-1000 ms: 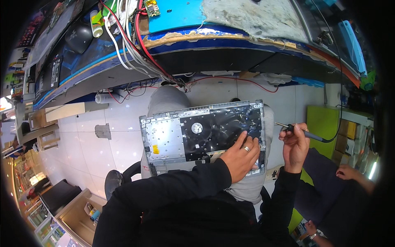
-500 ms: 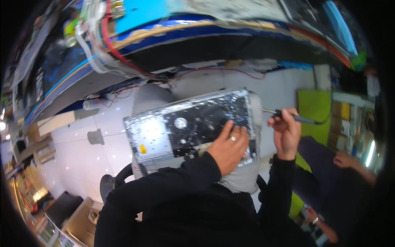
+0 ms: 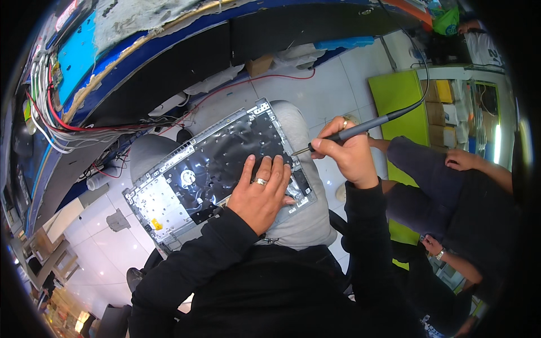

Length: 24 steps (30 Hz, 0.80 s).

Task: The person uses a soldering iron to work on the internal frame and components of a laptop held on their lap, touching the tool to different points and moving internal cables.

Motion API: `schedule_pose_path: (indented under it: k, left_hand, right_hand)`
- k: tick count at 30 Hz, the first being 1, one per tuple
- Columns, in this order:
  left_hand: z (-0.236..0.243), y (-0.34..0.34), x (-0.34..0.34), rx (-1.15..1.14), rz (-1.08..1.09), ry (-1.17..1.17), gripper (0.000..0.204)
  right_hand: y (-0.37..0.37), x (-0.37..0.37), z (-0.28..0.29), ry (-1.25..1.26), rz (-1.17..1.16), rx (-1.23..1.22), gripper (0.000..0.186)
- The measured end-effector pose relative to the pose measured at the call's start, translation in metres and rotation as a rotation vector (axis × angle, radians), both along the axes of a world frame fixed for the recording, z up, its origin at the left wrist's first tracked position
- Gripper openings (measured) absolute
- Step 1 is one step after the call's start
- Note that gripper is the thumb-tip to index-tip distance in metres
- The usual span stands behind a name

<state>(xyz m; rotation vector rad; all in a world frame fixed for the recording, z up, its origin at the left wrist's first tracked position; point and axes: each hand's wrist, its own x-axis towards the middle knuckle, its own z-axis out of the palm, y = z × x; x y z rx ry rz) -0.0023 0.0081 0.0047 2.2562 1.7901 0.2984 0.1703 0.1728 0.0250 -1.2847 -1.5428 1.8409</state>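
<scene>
Across my lap lies a laptop's top case (image 3: pixel 228 147), its inner side up, with a black film, a silvery metal frame and a yellow sticker. My left hand (image 3: pixel 260 194) rests flat on the black film near its right end, fingers stretched out and a ring on one of them. In my right hand (image 3: pixel 350 156) is a soldering iron (image 3: pixel 360 128) with a dark handle, held like a pen. Its thin metal tip meets the right edge of the case's frame, though whether it presses there is too small to tell. A cable runs up from the handle.
A workbench (image 3: pixel 169 56) with a worn edge spans the far side, and bundled cables (image 3: pixel 53 121) hang at its left. To the right sits another person (image 3: pixel 451 191), close to my right arm. Behind them stand a green panel (image 3: pixel 394 101) and shelves with boxes (image 3: pixel 445 112).
The soldering iron's tip has moved left from beside my knee to the case's right edge. The view has shifted, and the laptop case now looks more tilted. My left hand stays on it.
</scene>
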Motion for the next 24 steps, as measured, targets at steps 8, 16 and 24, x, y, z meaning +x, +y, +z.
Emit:
schedule_pose_path:
  k: [8,16,24]
  left_hand:
    - [-0.002,0.0,0.0,0.029,-0.001,0.024,0.068]
    - [-0.001,0.001,0.001,0.012,0.002,-0.007,0.063]
    - [0.0,-0.002,-0.002,0.025,0.008,-0.004,0.064]
  right_hand:
    - [-0.002,0.002,-0.005,-0.112,0.103,0.048,0.018]
    - [-0.002,0.002,-0.007,-0.132,0.118,0.027,0.016]
    - [-0.002,-0.004,-0.009,-0.152,0.147,0.105,0.018]
